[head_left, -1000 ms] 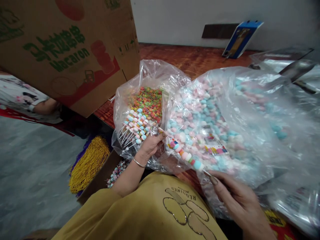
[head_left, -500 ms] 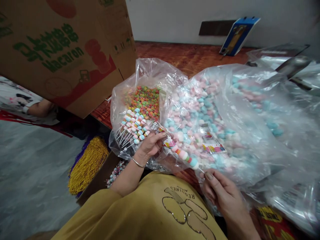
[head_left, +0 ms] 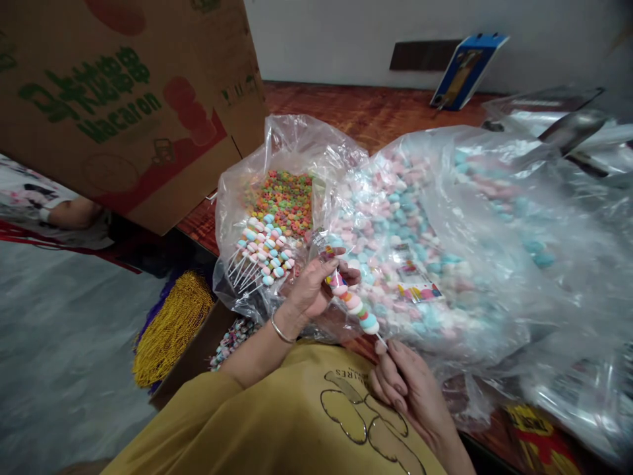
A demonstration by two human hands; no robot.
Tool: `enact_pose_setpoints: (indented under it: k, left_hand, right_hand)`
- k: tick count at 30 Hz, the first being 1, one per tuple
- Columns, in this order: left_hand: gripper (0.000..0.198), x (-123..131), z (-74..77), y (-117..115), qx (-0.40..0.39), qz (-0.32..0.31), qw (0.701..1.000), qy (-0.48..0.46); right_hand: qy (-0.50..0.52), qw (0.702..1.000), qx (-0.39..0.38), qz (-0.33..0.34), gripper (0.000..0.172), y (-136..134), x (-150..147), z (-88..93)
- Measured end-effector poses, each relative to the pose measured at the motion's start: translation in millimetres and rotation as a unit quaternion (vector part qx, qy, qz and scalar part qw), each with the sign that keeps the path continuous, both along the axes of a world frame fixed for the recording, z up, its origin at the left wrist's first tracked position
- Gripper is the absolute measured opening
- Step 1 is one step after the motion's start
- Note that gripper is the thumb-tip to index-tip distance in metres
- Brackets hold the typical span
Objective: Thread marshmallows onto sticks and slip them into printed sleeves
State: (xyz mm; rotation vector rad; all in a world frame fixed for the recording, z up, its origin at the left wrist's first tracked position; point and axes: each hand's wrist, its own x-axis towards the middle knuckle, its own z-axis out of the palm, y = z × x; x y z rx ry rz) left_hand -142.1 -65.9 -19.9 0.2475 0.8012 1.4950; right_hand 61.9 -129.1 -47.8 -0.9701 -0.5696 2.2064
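My left hand [head_left: 316, 287], with a bangle at the wrist, pinches a clear printed wrapper [head_left: 337, 278] at the upper end of a marshmallow skewer [head_left: 360, 312]. The skewer is tilted, its pink, white, orange and blue pieces showing below the wrapper. Its white stick is held at the lower end by the fingers of my right hand [head_left: 403, 376]. Behind lies an open plastic bag of pink and blue marshmallows [head_left: 395, 218] with a printed packet [head_left: 418, 284] on top. Finished skewers [head_left: 264, 251] rest on a bag of colourful rings [head_left: 287, 198] at the left.
A large cardboard box [head_left: 133, 105] stands at the upper left, a person's arm [head_left: 74, 214] beside it. Yellow bead strings [head_left: 173, 330] hang at the lower left. A metal scoop [head_left: 573, 128] lies at the right, and a blue frame [head_left: 469, 69] leans against the wall.
Both hands have shifted: my left hand slightly right along the wrapper, my right hand left and a little down. The skewer has moved left with them, and its upper end is now more covered by my fingers.
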Motion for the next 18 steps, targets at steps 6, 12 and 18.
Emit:
enact_pose_setpoints:
  k: [6, 12, 18]
  left_hand:
    - [0.029, 20.9, 8.1, 1.3, -0.014, 0.080, 0.995, -0.059]
    - [0.028, 28.9, 7.9, 3.0, -0.025, 0.086, 0.992, -0.084]
    - [0.028, 29.9, 9.0, 2.5, -0.048, 0.049, 0.992, -0.102]
  right_hand:
    - [-0.087, 0.988, 0.124, -0.009, 0.029, -7.3, -7.4, -6.0]
    - [-0.442, 0.686, 0.575, -0.057, 0.018, 2.0, 5.2, -22.9]
    - [-0.443, 0.697, 0.562, -0.048, 0.022, 5.1, 2.5, -16.5]
